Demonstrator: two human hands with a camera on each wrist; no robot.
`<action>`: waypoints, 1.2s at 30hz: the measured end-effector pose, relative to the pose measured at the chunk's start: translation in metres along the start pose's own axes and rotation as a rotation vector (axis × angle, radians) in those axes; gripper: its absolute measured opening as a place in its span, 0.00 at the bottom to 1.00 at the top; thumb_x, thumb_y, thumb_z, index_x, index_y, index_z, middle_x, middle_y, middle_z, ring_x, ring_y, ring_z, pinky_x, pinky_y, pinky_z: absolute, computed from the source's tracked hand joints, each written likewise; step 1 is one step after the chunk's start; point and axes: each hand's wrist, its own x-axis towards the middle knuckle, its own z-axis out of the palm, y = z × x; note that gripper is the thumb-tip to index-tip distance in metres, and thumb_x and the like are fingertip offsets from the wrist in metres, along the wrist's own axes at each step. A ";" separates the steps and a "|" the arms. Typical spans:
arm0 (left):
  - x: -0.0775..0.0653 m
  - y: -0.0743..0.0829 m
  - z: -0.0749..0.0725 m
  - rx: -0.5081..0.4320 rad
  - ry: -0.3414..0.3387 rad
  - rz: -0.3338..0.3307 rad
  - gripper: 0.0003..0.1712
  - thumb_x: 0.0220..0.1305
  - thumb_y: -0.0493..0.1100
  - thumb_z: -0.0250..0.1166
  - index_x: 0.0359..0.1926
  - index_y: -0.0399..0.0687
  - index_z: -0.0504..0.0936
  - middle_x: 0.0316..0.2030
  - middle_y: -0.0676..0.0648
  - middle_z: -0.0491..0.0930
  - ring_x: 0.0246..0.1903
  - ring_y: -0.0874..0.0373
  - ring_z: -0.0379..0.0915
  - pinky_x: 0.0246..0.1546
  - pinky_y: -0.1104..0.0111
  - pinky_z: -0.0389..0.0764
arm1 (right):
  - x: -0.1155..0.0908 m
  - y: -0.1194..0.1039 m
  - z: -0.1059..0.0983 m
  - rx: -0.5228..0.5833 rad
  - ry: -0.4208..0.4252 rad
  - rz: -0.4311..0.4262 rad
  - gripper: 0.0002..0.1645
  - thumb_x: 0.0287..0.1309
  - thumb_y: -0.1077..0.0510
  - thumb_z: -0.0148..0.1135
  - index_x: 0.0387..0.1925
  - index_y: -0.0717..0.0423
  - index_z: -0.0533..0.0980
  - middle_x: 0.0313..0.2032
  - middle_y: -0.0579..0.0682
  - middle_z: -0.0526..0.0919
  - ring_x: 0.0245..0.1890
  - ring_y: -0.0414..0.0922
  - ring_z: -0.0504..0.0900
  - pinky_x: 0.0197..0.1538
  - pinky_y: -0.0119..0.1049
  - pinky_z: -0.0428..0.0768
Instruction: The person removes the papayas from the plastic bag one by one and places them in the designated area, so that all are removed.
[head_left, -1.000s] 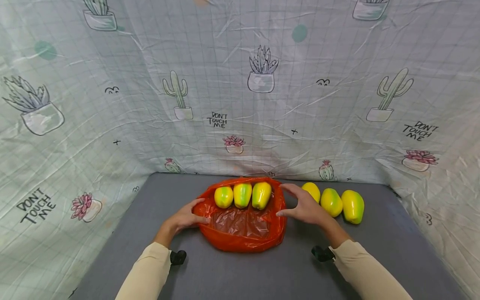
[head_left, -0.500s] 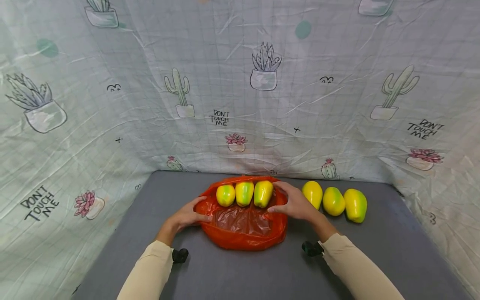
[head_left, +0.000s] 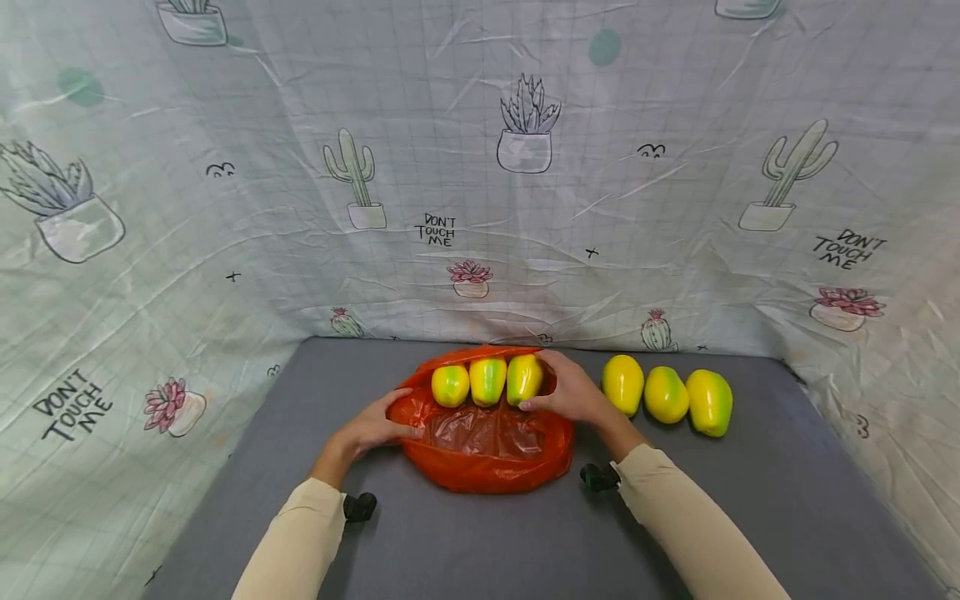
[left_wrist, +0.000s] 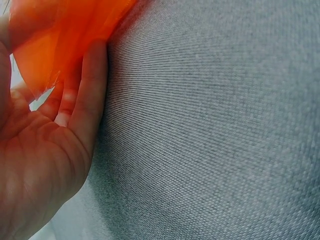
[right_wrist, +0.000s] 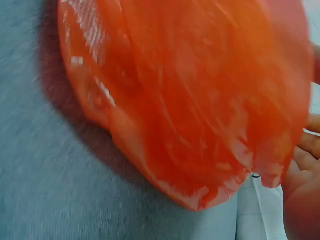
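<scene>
A red plastic bag [head_left: 487,471] lies on the grey surface with its mouth spread wide. Three glossy yellow-green mangoes sit in a row at its back: a left mango [head_left: 450,386], a middle mango [head_left: 487,382] and a right mango [head_left: 523,379]. My left hand [head_left: 375,423] pinches the bag's left rim, thumb inside the mouth; in the left wrist view its fingers lie against the orange-red plastic [left_wrist: 60,35]. Reaching over the bag's right side, my right hand [head_left: 572,390] curls round the right mango, thumb at its lower end. The bag hides most of this hand in the right wrist view.
To the right of the bag, three more mangoes stand in a row: a near-side mango [head_left: 622,385], a central mango [head_left: 666,394] and an outer mango [head_left: 709,403]. A cactus-printed curtain [head_left: 480,208] encloses the back and sides of the grey tabletop [head_left: 480,550].
My right hand has moved left from the bag's right rim to the right mango inside. My left hand keeps its place at the left rim. The view has shifted slightly.
</scene>
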 end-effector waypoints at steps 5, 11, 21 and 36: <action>0.002 0.000 0.000 -0.029 -0.014 -0.005 0.56 0.57 0.40 0.78 0.81 0.46 0.56 0.74 0.28 0.61 0.66 0.38 0.68 0.58 0.58 0.82 | 0.006 0.003 0.005 -0.021 0.007 0.008 0.58 0.47 0.41 0.83 0.72 0.62 0.65 0.70 0.61 0.71 0.66 0.59 0.73 0.71 0.60 0.73; 0.001 0.001 -0.003 -0.027 0.016 -0.019 0.55 0.57 0.42 0.78 0.81 0.48 0.58 0.74 0.29 0.62 0.64 0.40 0.68 0.54 0.61 0.82 | 0.014 0.000 0.007 -0.025 -0.001 0.007 0.58 0.45 0.44 0.85 0.72 0.60 0.65 0.69 0.60 0.71 0.64 0.57 0.73 0.71 0.59 0.73; 0.001 0.001 -0.001 0.006 0.006 -0.015 0.57 0.55 0.43 0.79 0.80 0.48 0.58 0.75 0.29 0.61 0.67 0.37 0.66 0.61 0.55 0.81 | 0.022 0.007 0.013 -0.060 -0.035 0.042 0.61 0.44 0.44 0.85 0.75 0.58 0.63 0.69 0.59 0.72 0.67 0.60 0.70 0.71 0.61 0.72; 0.000 0.000 -0.002 -0.014 0.007 -0.034 0.56 0.56 0.42 0.79 0.81 0.48 0.57 0.74 0.28 0.61 0.66 0.38 0.68 0.56 0.58 0.83 | 0.024 0.008 0.019 -0.060 -0.092 0.041 0.67 0.38 0.42 0.86 0.76 0.56 0.60 0.69 0.61 0.66 0.62 0.56 0.73 0.65 0.56 0.78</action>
